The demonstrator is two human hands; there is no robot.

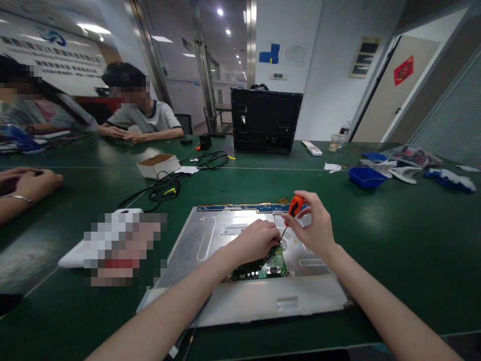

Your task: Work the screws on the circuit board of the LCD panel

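Note:
An orange and black screwdriver [296, 206] is gripped by its handle in my right hand [317, 223], its shaft slanting down to the left. The tip reaches the upper edge of a green circuit board [278, 258]. My left hand [261, 238] bends over the board with its fingers closed together near the tip; what they pinch, if anything, is hidden. Beneath both hands lies a silver metal display panel [180, 250], flat on the table. A narrow blue circuit strip [240, 207] runs along the panel's far edge.
Black cables [161, 186] and an open white box [158, 165] lie beyond the panel. A black monitor housing [266, 120] stands at the back. To the right is a blue tray [366, 177]. Two people sit at the left; another person's hands [32, 188] rest nearer me.

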